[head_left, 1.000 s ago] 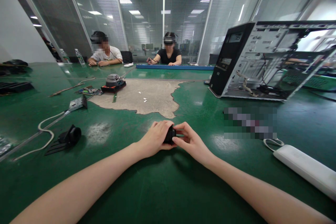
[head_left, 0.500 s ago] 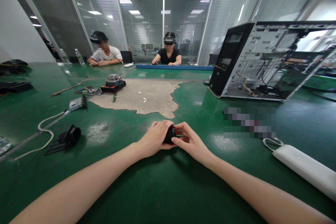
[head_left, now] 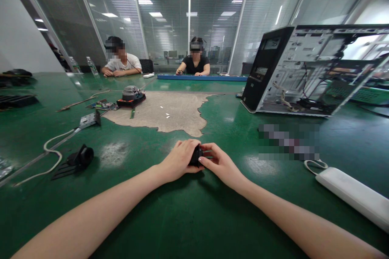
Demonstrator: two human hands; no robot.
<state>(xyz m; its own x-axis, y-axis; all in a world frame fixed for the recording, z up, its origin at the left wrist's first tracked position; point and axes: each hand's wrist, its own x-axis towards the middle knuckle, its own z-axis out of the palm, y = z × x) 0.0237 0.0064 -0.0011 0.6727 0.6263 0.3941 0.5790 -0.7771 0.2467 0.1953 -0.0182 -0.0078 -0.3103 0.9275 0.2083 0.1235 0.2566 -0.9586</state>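
Between my hands, near the middle of the head view, is a small black part [head_left: 196, 158] with a rounded edge; much of it is covered and its kind cannot be made out. My left hand [head_left: 176, 162] wraps over it from the left, with the thumb beneath. From the right, my right hand [head_left: 220, 164] grips its edge with thumb and fingertips. The green table [head_left: 188, 214] lies below both hands. To the left lies a black bracket-like piece [head_left: 80, 158] with a round opening and thin prongs.
An open computer case [head_left: 269, 71] stands at the right, with a white power strip [head_left: 349, 190] nearer me. Ahead lie a bare patch [head_left: 173, 109], a heatsink-like block with a grey top [head_left: 131, 96] and a metal part with cable [head_left: 89, 119]. Two people sit opposite.
My right thumb and fingers have shifted very slightly at the edge of the black part. My left hand keeps its place around it.
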